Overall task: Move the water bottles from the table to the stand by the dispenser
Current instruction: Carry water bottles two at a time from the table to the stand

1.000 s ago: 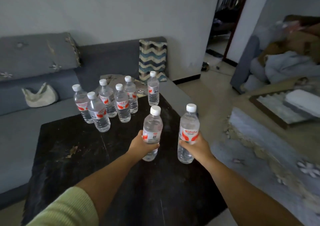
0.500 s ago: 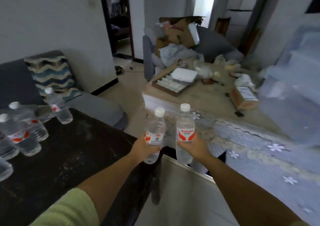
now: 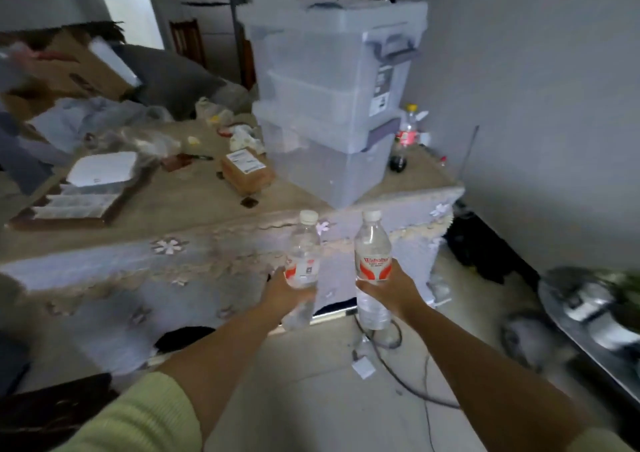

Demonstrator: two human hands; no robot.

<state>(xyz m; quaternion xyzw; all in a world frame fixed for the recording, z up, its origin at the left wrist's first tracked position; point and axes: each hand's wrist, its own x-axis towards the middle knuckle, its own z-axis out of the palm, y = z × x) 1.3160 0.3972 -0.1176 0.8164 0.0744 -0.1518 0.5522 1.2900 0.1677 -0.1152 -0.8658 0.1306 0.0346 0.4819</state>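
I am carrying two water bottles, one in each hand, and both are hanging in the air in front of me above the pale floor. My left hand (image 3: 282,294) is wrapping around the middle of the left bottle (image 3: 302,268), which is leaning slightly to the right, and my right hand (image 3: 389,290) is gripping the right bottle (image 3: 372,268) at its red-and-white label, nearly upright. Both caps are on, so I judge spilling is no great worry; the better care is to keep my grip at the waist of each bottle and keep them apart so they are not knocking together while I am turning. A cord (image 3: 391,358) and a small white plug (image 3: 363,368) are lying on the floor just ahead, and I am thinking I should step past them. I cannot see the stand or the dispenser clearly; something shiny and blurred (image 3: 595,313) is sitting low at the right edge. Counting: two bottles in hand, three clear storage bins (image 3: 329,105) stacked on the covered table (image 3: 173,250), and one brown parcel (image 3: 246,171) beside them.
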